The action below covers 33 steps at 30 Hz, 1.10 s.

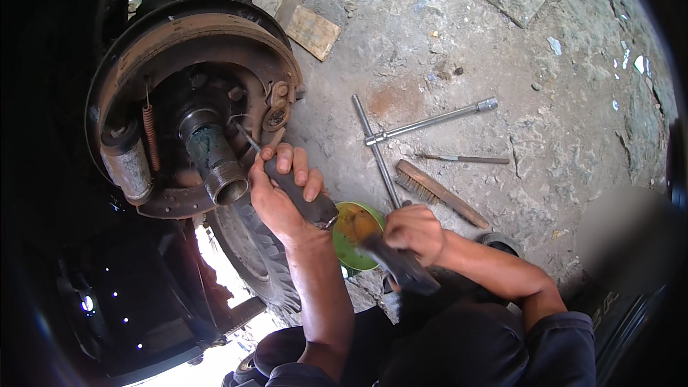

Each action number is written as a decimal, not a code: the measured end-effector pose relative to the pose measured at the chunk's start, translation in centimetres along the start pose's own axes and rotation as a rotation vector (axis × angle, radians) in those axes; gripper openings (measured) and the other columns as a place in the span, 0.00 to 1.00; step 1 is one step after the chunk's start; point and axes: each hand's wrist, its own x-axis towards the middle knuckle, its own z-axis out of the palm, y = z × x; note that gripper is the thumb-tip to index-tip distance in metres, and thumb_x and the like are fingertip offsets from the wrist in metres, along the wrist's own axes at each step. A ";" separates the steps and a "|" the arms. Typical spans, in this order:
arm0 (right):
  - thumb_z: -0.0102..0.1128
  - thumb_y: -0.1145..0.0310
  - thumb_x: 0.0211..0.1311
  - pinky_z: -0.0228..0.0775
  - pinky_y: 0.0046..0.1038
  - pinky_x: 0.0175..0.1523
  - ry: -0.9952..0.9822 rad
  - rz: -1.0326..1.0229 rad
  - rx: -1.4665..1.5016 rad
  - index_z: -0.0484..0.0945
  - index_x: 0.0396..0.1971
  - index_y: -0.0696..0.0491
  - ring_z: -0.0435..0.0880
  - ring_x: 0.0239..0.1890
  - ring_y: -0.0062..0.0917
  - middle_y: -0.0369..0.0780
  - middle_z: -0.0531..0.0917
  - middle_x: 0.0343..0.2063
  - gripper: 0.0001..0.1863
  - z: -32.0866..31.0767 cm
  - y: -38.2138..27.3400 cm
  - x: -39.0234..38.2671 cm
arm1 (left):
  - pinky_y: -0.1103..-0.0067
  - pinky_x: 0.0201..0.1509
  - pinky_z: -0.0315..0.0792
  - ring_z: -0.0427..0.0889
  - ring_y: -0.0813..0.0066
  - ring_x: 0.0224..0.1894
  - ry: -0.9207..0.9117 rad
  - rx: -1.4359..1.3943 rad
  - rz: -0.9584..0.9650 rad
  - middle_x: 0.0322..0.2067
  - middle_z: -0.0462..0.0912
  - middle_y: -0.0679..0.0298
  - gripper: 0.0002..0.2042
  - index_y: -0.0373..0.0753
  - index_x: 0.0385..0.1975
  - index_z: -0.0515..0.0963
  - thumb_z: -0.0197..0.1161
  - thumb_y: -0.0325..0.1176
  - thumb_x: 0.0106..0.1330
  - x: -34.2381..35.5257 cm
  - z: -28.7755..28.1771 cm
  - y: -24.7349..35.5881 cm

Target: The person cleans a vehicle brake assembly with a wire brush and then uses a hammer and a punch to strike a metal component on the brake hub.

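Note:
My left hand (281,190) is closed round the thick dark handle of a screwdriver (304,197). Its thin metal shaft points up and left, with the tip among the parts beside the axle tube (209,154); exact contact is hard to tell. Around the tube sits a drum brake assembly with a curved, rusty brake shoe (186,32), a coil spring (149,136) and a grey cylinder (129,168). My right hand (416,233) grips a hammer, whose dark, motion-blurred head (401,265) is below and to the right of the screwdriver's handle end.
A green bowl (346,254) with brownish contents stands between my forearms. On the rough ground lie a cross-shaped lug wrench (430,122), a wooden wire brush (444,193), a thin rod-like tool (473,160) and a wood block (313,33). A tyre (251,251) is beneath the brake.

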 end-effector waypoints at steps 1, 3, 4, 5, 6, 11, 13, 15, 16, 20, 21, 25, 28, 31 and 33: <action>0.60 0.81 0.29 0.71 0.32 0.21 -0.053 0.069 -0.035 0.72 0.22 0.57 0.77 0.17 0.34 0.40 0.76 0.19 0.13 0.0 0.0 0.1 | 0.82 0.14 0.61 0.63 0.77 0.23 -0.001 0.005 -0.001 0.27 0.65 0.65 0.09 0.41 0.37 0.65 0.41 0.37 0.75 0.0 0.0 0.0; 0.59 0.82 0.28 0.71 0.33 0.21 -0.164 0.210 -0.099 0.72 0.22 0.57 0.77 0.17 0.34 0.40 0.76 0.19 0.13 -0.1 -0.1 0.1 | 0.82 0.14 0.62 0.63 0.77 0.23 0.012 -0.020 0.010 0.27 0.65 0.65 0.09 0.41 0.37 0.65 0.41 0.37 0.75 -0.1 0.1 -0.1; 0.59 0.82 0.28 0.71 0.33 0.20 -0.146 0.192 -0.092 0.72 0.22 0.57 0.77 0.17 0.34 0.40 0.76 0.18 0.13 -0.2 -0.1 0.1 | 0.82 0.14 0.62 0.63 0.77 0.23 0.019 -0.032 0.016 0.27 0.65 0.65 0.09 0.41 0.37 0.65 0.41 0.37 0.74 -0.1 0.1 -0.2; 0.59 0.82 0.28 0.71 0.33 0.20 -0.124 0.172 -0.088 0.72 0.22 0.57 0.77 0.17 0.34 0.40 0.75 0.18 0.13 -0.2 -0.1 0.2 | 0.83 0.14 0.62 0.63 0.77 0.23 0.008 -0.024 0.013 0.27 0.65 0.65 0.09 0.41 0.37 0.65 0.41 0.38 0.75 0.0 0.1 -0.1; 0.59 0.82 0.28 0.70 0.33 0.20 -0.101 0.151 -0.083 0.72 0.22 0.57 0.77 0.17 0.34 0.40 0.75 0.18 0.14 -0.2 0.0 0.3 | 0.83 0.14 0.62 0.63 0.77 0.23 -0.003 -0.016 0.011 0.27 0.65 0.65 0.09 0.41 0.37 0.65 0.40 0.38 0.75 0.0 -0.1 -0.1; 0.57 0.84 0.25 0.72 0.34 0.22 -0.155 0.230 -0.059 0.72 0.22 0.58 0.77 0.18 0.36 0.41 0.75 0.18 0.15 -0.2 0.2 0.8 | 0.83 0.15 0.62 0.64 0.77 0.24 -0.005 0.009 0.022 0.27 0.65 0.65 0.09 0.41 0.38 0.65 0.40 0.38 0.75 0.0 0.0 -0.2; 0.58 0.84 0.26 0.71 0.34 0.22 -0.126 0.181 -0.041 0.72 0.22 0.58 0.77 0.18 0.36 0.41 0.74 0.18 0.15 -0.7 0.1 0.5 | 0.83 0.15 0.62 0.63 0.77 0.24 -0.009 0.025 0.028 0.27 0.65 0.65 0.09 0.41 0.37 0.65 0.40 0.38 0.75 0.1 -0.1 -0.1; 0.58 0.84 0.26 0.70 0.35 0.21 -0.096 0.109 -0.025 0.72 0.22 0.58 0.77 0.18 0.36 0.42 0.74 0.18 0.15 -0.8 0.2 0.4 | 0.83 0.16 0.63 0.63 0.76 0.25 -0.054 -0.005 0.016 0.27 0.64 0.63 0.08 0.38 0.36 0.66 0.42 0.34 0.73 0.1 -0.1 -0.1; 0.58 0.84 0.26 0.70 0.34 0.21 -0.078 0.063 -0.015 0.72 0.22 0.58 0.77 0.18 0.37 0.42 0.75 0.18 0.15 -0.6 0.2 0.4 | 0.84 0.17 0.64 0.62 0.75 0.26 -0.076 -0.020 0.010 0.27 0.64 0.63 0.08 0.36 0.35 0.67 0.43 0.32 0.73 0.1 -0.2 -0.1; 0.59 0.84 0.26 0.70 0.33 0.22 -0.146 0.219 -0.046 0.72 0.23 0.58 0.77 0.18 0.37 0.42 0.75 0.19 0.15 -0.4 0.2 0.7 | 0.84 0.16 0.63 0.63 0.76 0.25 -0.037 -0.023 0.017 0.27 0.64 0.64 0.08 0.37 0.36 0.66 0.42 0.34 0.73 0.0 0.1 -0.1; 0.59 0.83 0.26 0.70 0.33 0.22 -0.131 0.208 -0.041 0.72 0.23 0.57 0.77 0.18 0.37 0.42 0.75 0.19 0.15 -0.5 0.0 0.6 | 0.83 0.15 0.63 0.63 0.76 0.25 -0.021 -0.026 0.009 0.27 0.64 0.64 0.09 0.39 0.36 0.66 0.41 0.36 0.74 0.0 0.0 -0.1; 0.60 0.84 0.28 0.70 0.33 0.22 -0.134 0.183 -0.063 0.72 0.24 0.56 0.77 0.18 0.35 0.41 0.76 0.19 0.15 -0.4 0.1 0.3 | 0.83 0.15 0.62 0.63 0.77 0.24 -0.018 0.035 0.010 0.26 0.65 0.65 0.10 0.41 0.36 0.66 0.40 0.38 0.75 0.2 0.0 -0.2; 0.61 0.84 0.30 0.69 0.32 0.20 -0.105 0.193 -0.090 0.72 0.23 0.57 0.77 0.17 0.34 0.41 0.75 0.18 0.14 -0.3 0.1 0.7 | 0.83 0.15 0.62 0.64 0.77 0.24 -0.027 -0.042 0.002 0.26 0.65 0.65 0.10 0.41 0.36 0.66 0.40 0.37 0.74 0.3 0.0 -0.1; 0.62 0.83 0.31 0.69 0.32 0.20 -0.027 0.104 -0.046 0.72 0.23 0.57 0.77 0.16 0.34 0.41 0.75 0.17 0.13 -0.1 0.2 0.4 | 0.83 0.16 0.62 0.64 0.76 0.25 -0.026 0.037 0.033 0.26 0.66 0.65 0.10 0.40 0.36 0.66 0.40 0.38 0.75 0.4 -0.4 -0.3; 0.62 0.83 0.31 0.69 0.32 0.20 -0.079 0.080 -0.025 0.72 0.23 0.57 0.77 0.16 0.35 0.41 0.75 0.18 0.13 -0.6 0.3 0.3 | 0.83 0.16 0.62 0.64 0.76 0.25 -0.033 0.014 0.021 0.26 0.66 0.65 0.10 0.40 0.37 0.66 0.40 0.38 0.75 0.5 -0.4 -0.3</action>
